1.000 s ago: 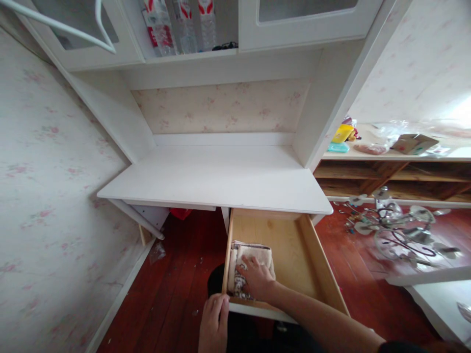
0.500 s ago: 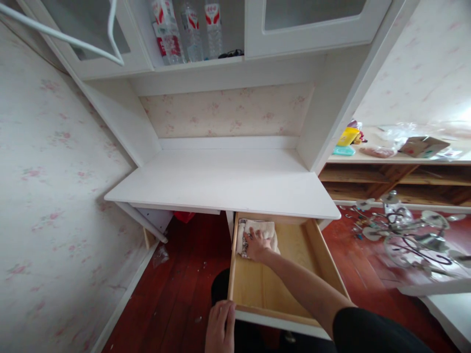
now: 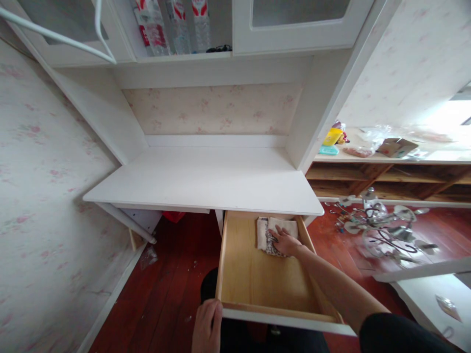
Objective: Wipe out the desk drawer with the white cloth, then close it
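Observation:
A pulled-out wooden drawer (image 3: 253,279) with a white front juts from under the white desk. Inside it, against the back right, lies a folded cloth (image 3: 287,226), cream with a dark patterned part. My right hand (image 3: 287,242) rests palm down on this cloth, fingers spread and pressing it to the drawer bottom; the forearm crosses the drawer's right side. At the drawer's front left corner my left hand (image 3: 208,323) is closed over the edge, its fingertips partly hidden.
The white desktop (image 3: 206,171) sits above the drawer, under a cabinet holding plastic bottles (image 3: 180,29). A white metal rod (image 3: 66,41) crosses the upper left. On the red floor at right lies a chandelier (image 3: 386,223), beside a low wooden shelf (image 3: 349,171).
My right hand has slid the cloth from the drawer's back left to its back right. The left hand stays at the drawer corner. The view has shifted slightly to the right.

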`<state>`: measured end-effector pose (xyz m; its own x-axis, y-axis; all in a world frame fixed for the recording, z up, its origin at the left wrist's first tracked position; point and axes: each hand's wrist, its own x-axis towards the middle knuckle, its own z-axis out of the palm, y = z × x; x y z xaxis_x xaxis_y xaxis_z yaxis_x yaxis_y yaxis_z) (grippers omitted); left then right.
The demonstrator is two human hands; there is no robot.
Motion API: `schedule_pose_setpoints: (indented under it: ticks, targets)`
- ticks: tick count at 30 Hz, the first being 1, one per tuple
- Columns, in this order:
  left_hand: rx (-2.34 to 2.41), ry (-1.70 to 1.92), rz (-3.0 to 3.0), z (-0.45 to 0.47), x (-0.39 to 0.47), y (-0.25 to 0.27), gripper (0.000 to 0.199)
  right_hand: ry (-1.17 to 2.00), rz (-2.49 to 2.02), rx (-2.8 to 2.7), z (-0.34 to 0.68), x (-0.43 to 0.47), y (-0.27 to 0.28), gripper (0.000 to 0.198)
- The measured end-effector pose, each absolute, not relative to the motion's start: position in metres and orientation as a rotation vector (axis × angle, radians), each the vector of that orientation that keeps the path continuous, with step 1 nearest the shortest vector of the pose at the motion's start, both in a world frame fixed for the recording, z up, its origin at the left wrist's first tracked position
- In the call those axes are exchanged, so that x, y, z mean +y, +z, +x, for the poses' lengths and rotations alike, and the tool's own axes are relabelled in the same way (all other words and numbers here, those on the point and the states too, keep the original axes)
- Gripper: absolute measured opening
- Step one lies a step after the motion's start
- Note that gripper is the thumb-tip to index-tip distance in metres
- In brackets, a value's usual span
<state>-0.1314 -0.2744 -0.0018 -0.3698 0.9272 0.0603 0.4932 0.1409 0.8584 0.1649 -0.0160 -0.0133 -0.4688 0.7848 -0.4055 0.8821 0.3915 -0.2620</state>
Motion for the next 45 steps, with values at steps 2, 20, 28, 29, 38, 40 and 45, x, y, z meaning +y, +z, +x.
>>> schedule_pose_setpoints:
  ticks: [2,20,28,29,38,40,45]
  targets:
    - [1.920,1.122,1.364,-0.133,-0.275,0.001,0.051,-0.653,1.513,2.417,0.169,-0.021,-0.012,0.062]
    - [1.906,0.955,1.358,-0.134,-0.279,0.020,0.046,-0.656,1.362,2.335,0.189,-0.144,-0.015,0.110]
    - [1.938,0.969,1.376,-0.134,-0.281,0.010,0.046,-0.332,1.195,2.581,0.165,-0.109,-0.022,0.088]
    - [1.944,0.974,1.386,-0.135,-0.281,0.007,0.047,-0.331,1.157,2.643,0.160,-0.101,-0.021,0.076]
    - [1.879,1.137,1.439,-0.136,-0.278,0.003,0.039,-0.340,0.309,2.981,0.069,-0.021,0.000,0.029]
    - [1.866,1.219,1.417,-0.133,-0.276,0.004,0.038,-0.246,0.232,2.978,0.050,-0.005,0.001,0.030]
    - [1.874,1.317,1.407,-0.131,-0.274,-0.004,0.035,-0.070,0.356,2.933,0.036,0.024,-0.003,0.027]
